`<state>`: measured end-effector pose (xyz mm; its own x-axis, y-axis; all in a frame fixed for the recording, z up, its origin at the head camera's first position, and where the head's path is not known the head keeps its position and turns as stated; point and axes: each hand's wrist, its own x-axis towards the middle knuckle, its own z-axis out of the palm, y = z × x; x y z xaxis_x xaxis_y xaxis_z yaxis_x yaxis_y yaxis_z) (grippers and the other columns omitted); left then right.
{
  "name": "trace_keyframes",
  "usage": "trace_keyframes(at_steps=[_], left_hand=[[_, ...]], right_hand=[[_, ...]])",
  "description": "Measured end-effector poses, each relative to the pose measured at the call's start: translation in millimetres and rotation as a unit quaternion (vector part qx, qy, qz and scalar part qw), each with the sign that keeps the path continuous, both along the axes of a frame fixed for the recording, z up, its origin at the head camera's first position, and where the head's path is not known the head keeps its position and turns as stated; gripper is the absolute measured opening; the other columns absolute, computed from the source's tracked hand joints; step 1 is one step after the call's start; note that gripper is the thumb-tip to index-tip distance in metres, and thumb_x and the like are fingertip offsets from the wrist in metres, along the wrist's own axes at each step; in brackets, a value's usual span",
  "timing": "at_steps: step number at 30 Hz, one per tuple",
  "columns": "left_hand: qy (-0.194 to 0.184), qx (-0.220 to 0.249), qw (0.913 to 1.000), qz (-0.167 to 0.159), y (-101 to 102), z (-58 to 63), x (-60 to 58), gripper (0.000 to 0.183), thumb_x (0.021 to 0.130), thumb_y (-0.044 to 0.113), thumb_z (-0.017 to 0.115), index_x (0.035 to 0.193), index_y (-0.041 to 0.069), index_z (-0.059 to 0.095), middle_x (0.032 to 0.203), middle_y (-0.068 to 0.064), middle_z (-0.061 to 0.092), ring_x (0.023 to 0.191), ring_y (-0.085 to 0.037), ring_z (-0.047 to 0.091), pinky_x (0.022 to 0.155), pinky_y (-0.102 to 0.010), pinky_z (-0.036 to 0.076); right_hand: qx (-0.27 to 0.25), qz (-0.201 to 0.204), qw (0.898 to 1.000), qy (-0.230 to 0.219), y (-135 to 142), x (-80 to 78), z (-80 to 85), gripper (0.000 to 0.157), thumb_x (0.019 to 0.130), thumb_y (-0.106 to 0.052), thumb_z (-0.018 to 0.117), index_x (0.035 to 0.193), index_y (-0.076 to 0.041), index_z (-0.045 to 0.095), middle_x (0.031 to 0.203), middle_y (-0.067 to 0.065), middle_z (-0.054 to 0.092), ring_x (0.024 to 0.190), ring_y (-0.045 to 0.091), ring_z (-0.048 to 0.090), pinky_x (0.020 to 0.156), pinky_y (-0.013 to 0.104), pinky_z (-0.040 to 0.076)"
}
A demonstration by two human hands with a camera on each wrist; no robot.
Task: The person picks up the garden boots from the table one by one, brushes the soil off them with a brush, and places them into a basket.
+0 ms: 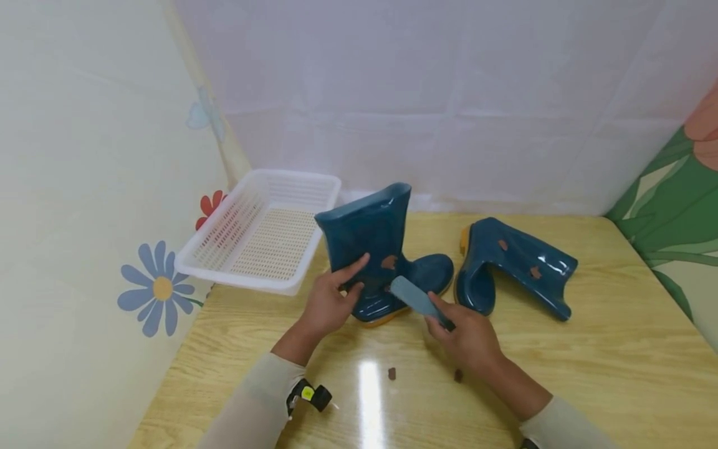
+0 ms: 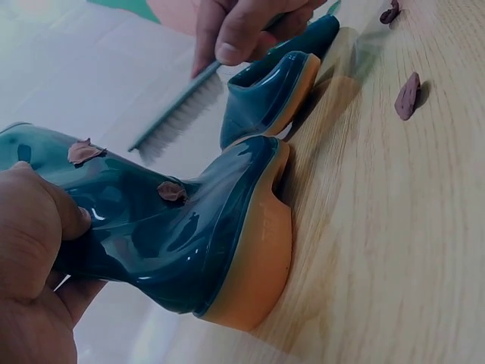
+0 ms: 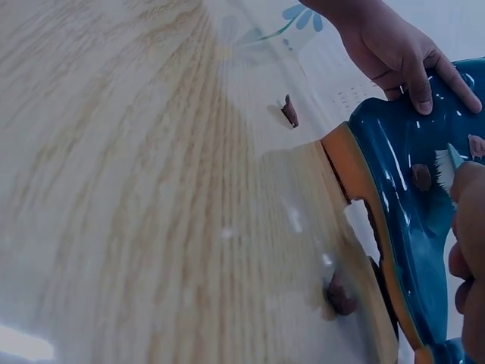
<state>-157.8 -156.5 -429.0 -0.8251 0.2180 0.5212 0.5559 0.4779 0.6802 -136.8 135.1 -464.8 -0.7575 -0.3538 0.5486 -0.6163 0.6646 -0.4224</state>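
Note:
A dark blue rain boot (image 1: 367, 234) with an orange sole stands upright on the table, its toe to the right. My left hand (image 1: 331, 302) grips its shaft from the left, thumb and fingers spread over the glossy surface. Two brown clumps, an upper clump (image 2: 86, 152) and a lower clump (image 2: 172, 191), stick to the boot's side. My right hand (image 1: 468, 337) holds a brush (image 1: 414, 295) by its handle, the head close by the lower clump. Its pale bristles (image 3: 445, 171) face the boot in the right wrist view.
A second blue boot (image 1: 521, 265) lies on its side at the right, with brown clumps on its shaft. A white plastic basket (image 1: 303, 274) stands at the back left. Brown bits, one left (image 1: 392, 373) and one right (image 1: 459, 375), lie on the wooden table (image 1: 617, 374) nearer me.

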Motion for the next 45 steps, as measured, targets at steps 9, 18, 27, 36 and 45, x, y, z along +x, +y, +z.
trace_keyframes(at_steps=[9, 18, 27, 36, 45], left_hand=[[0.003, 0.002, 1.0000, -0.005, 0.8, -3.0, 0.7, 0.059, 0.093, -0.007, 0.069, 0.146, 0.016, 0.059, 0.119, -0.019, 0.071, 0.069, -0.013, 0.057, 0.058, -0.027, 0.047], [-0.006, 0.006, 1.0000, 0.000, 0.5, -0.3, 1.7, 0.059, 0.093, -0.006, 0.069, 0.146, 0.016, 0.059, 0.133, -0.019, 0.064, 0.083, -0.020, 0.063, 0.061, -0.030, 0.049], [0.012, -0.010, 0.9999, 0.005, 0.9, -2.0, 0.7, 0.059, 0.092, -0.006, 0.070, 0.146, 0.017, 0.060, 0.114, -0.019, 0.072, 0.072, -0.017, 0.058, 0.058, -0.029, 0.046], [0.002, -0.001, 1.0000, 0.001, 0.1, -0.9, 1.8, 0.058, 0.094, -0.005, 0.068, 0.147, 0.016, 0.059, 0.131, -0.021, 0.065, 0.089, -0.022, 0.067, 0.065, -0.033, 0.054], [0.005, -0.004, 1.0000, 0.005, 0.4, -1.6, 2.4, 0.059, 0.092, -0.005, 0.070, 0.146, 0.016, 0.060, 0.133, -0.020, 0.063, 0.095, -0.022, 0.068, 0.070, -0.035, 0.057]], right_hand=[[0.031, -0.002, 0.999, -0.016, -3.6, -0.2, -2.8, 0.046, 0.085, -0.015, 0.083, 0.128, -0.005, 0.072, 0.063, -0.012, 0.044, 0.055, 0.001, 0.034, 0.047, 0.021, 0.029], [0.007, 0.003, 1.000, -0.020, 1.0, 1.4, 2.6, 0.047, 0.086, -0.015, 0.082, 0.131, -0.006, 0.071, 0.065, -0.012, 0.047, 0.055, 0.001, 0.037, 0.048, 0.020, 0.033], [0.037, -0.004, 0.998, -0.041, -3.9, -0.8, -1.1, 0.045, 0.088, -0.016, 0.082, 0.130, -0.006, 0.071, 0.061, -0.012, 0.041, 0.053, 0.001, 0.034, 0.047, 0.022, 0.030], [0.011, 0.007, 1.000, -0.003, 0.8, -0.4, 2.3, 0.047, 0.084, -0.013, 0.083, 0.129, -0.004, 0.071, 0.063, -0.014, 0.043, 0.052, -0.001, 0.034, 0.045, 0.020, 0.031], [0.045, -0.002, 0.999, -0.030, -3.0, -0.2, 1.4, 0.046, 0.087, -0.017, 0.083, 0.131, -0.008, 0.071, 0.062, -0.013, 0.039, 0.053, 0.001, 0.033, 0.046, 0.022, 0.029]])
